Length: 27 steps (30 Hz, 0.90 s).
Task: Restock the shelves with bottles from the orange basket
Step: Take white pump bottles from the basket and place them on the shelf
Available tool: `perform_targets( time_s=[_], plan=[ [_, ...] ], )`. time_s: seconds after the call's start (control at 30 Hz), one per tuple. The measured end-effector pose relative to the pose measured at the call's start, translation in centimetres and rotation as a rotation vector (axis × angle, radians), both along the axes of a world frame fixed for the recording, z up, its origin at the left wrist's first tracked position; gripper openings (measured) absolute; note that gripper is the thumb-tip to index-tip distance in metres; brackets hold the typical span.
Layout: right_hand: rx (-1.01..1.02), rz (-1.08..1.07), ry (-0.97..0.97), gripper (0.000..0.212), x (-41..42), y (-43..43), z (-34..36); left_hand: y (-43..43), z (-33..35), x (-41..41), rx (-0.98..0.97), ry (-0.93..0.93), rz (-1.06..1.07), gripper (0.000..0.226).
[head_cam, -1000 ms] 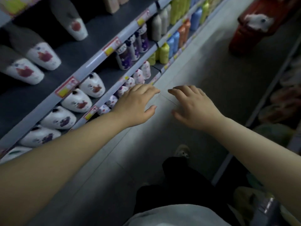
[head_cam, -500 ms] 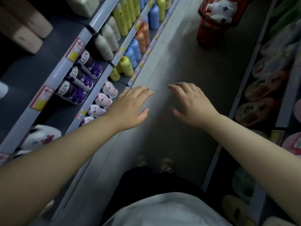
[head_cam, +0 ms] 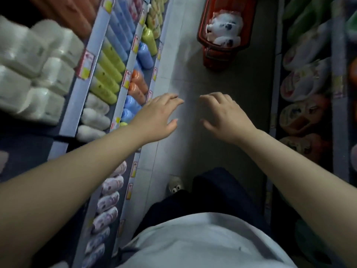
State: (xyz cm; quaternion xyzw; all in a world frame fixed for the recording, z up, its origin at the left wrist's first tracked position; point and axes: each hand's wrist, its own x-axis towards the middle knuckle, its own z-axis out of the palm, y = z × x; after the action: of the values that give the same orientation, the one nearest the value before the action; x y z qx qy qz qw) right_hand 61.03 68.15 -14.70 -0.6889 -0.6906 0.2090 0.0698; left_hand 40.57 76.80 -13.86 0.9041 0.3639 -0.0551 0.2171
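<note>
Left hand (head_cam: pixel 158 118): held palm down over the aisle, fingers spread and nearly straight, nothing gripped. Right hand (head_cam: pixel 226 117): held palm down just beside the left, a gap between them, fingers loosely bent, nothing gripped. Orange plastic basket (head_cam: pixel 218 55): set on the pale grey tiled floor (head_cam: pixel 183 78) further up the aisle, well apart from both hands and more nearly in line with the right one. White dark-spotted items (head_cam: pixel 224 24): lying inside the basket, untouched, too blurred for their form to be told. Grey-railed shelves (head_cam: pixel 81 105): ranged along the left of the aisle, red-and-yellow price tags fixed on the rails. Tall yellow bottles (head_cam: pixel 108 74), pale blue bottles (head_cam: pixel 144 55), orange bottles (head_cam: pixel 138 82) and plain white bottles (head_cam: pixel 94 117): shelved in rows, the left hand passing in front of the lowest rail near the blue ones, no contact seen. White bottles with pink and purple print (head_cam: pixel 110 200): rowed on the lowest shelf under the left forearm. White wrapped packs (head_cam: pixel 38 74): stacked on the upper shelf at far left. Round printed tubs (head_cam: pixel 303 82): shelved along the right. White shirt (head_cam: pixel 202 238), dark trousers (head_cam: pixel 212 190) and one light shoe (head_cam: pixel 174 185): seen below the arms.
</note>
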Motion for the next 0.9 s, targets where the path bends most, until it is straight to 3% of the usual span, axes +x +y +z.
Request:
perform_targets(
  time_s=[0.23, 0.6, 0.9],
  plan=[
    [-0.002, -0.106, 0.013, 0.059, 9.3, 12.6, -1.6, 13.7, -1.1, 10.9, -0.034, -0.036, -0.066, 0.052],
    [-0.019, -0.181, 0.051, 0.057, 23.9, 32.9, -1.8, 33.2, -2.8, 25.7, -0.153, -0.042, -0.039, 0.058],
    [-0.096, -0.409, 0.171, 0.055, 31.6, 46.5, -7.4, 48.5, -8.2, 35.5, -0.256, -0.024, -0.086, 0.049]
  ],
)
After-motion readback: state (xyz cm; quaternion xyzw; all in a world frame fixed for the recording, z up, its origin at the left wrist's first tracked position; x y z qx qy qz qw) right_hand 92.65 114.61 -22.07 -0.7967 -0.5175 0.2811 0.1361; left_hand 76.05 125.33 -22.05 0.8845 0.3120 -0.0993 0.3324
